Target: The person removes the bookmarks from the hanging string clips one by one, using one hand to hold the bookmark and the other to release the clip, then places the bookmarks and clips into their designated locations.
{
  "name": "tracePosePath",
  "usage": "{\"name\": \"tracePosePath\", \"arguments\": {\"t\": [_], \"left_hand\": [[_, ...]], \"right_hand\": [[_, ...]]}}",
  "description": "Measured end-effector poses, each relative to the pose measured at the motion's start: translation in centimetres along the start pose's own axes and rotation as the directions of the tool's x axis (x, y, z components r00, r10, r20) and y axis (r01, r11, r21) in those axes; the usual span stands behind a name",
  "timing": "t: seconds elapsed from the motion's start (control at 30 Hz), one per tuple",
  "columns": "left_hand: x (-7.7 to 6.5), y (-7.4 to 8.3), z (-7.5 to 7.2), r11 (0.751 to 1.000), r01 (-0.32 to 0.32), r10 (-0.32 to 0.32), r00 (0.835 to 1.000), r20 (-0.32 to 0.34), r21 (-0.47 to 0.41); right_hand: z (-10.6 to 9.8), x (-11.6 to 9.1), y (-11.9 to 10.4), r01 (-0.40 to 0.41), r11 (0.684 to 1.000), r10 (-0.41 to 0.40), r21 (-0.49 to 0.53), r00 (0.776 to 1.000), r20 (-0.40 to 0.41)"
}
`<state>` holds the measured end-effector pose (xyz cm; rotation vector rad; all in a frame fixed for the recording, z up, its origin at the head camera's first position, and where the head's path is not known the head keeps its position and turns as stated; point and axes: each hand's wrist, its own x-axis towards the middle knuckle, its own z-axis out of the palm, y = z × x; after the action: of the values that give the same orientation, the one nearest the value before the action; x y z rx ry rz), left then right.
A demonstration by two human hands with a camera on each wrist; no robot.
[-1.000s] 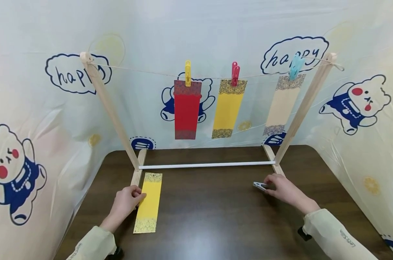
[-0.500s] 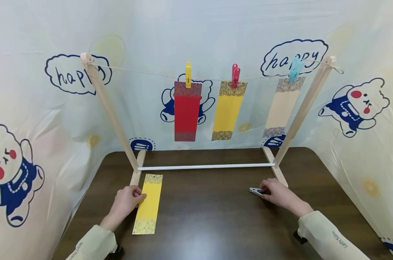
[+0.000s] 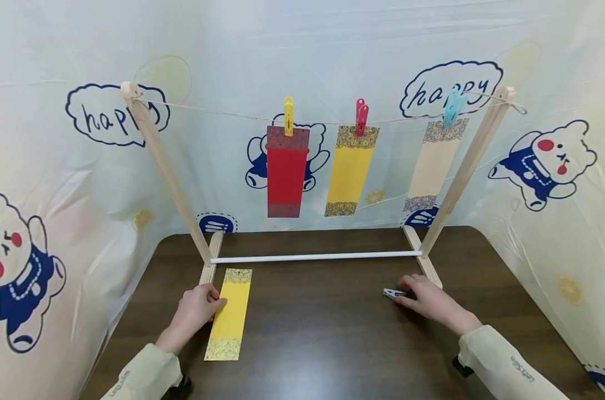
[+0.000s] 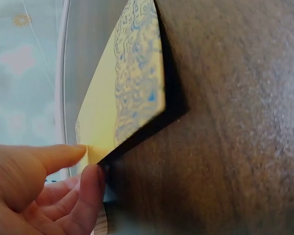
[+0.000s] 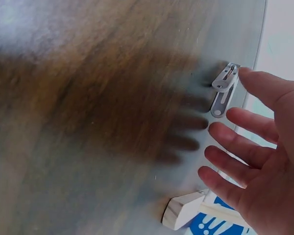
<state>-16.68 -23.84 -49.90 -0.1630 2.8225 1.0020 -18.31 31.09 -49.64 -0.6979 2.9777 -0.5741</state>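
My left hand (image 3: 194, 311) pinches the left edge of a yellow bookmark (image 3: 229, 314) between thumb and index finger. In the left wrist view, this long edge of the bookmark (image 4: 105, 98) is raised, with a dark shadow beneath. Patterned bands cross both of its ends, and a tiny hole shows at the far one. Over on the right, my right hand (image 3: 429, 297) is at a grey clothespin (image 3: 392, 293) low over the table. From the right wrist, the thumb touches one end of the clothespin (image 5: 224, 90). The other fingers spread loosely, the index close to its far end.
A wooden frame (image 3: 164, 172) with a white crossbar (image 3: 317, 256) stands behind the hands. From its string hang red (image 3: 287, 172), yellow (image 3: 349, 172) and cream (image 3: 434, 166) strips, each under a clothespin. A printed curtain (image 3: 302, 44) closes off the back of the dark table (image 3: 322, 322).
My right hand and the grey clothespin have shifted slightly left and nearer to me, then stayed almost still. My left hand keeps its pinch on the yellow bookmark.
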Motion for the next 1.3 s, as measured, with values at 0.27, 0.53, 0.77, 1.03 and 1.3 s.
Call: {"name": "tracePosePath", "arguments": {"t": [0.27, 0.53, 0.77, 1.03, 1.3], "left_hand": [[0.2, 0.2, 0.3, 1.000, 0.012, -0.012, 0.999, 0.040, 0.005], [-0.2, 0.2, 0.0, 0.996, -0.052, 0.052, 0.999, 0.003, 0.074], [-1.2, 1.4, 0.0, 0.982, -0.136, 0.148, 0.985, -0.089, 0.131], [-1.4, 4.0, -0.5, 0.957, -0.268, 0.284, 0.940, -0.190, 0.108], [-1.7, 6.2, -0.9, 0.942, -0.330, 0.335, 0.908, -0.250, 0.062]], "right_hand": [[-0.5, -0.5, -1.5, 0.017, 0.997, -0.021, -0.070, 0.998, -0.067], [-1.4, -0.1, -3.9, 0.079, 0.993, -0.088, -0.085, 0.989, -0.118], [-2.5, 0.3, -5.7, 0.168, 0.978, -0.185, -0.123, 0.972, -0.144], [-3.9, 1.5, -7.8, 0.263, 0.950, -0.298, -0.167, 0.924, -0.239], [-5.0, 2.5, -10.0, 0.314, 0.927, -0.360, -0.203, 0.896, -0.259]]}}
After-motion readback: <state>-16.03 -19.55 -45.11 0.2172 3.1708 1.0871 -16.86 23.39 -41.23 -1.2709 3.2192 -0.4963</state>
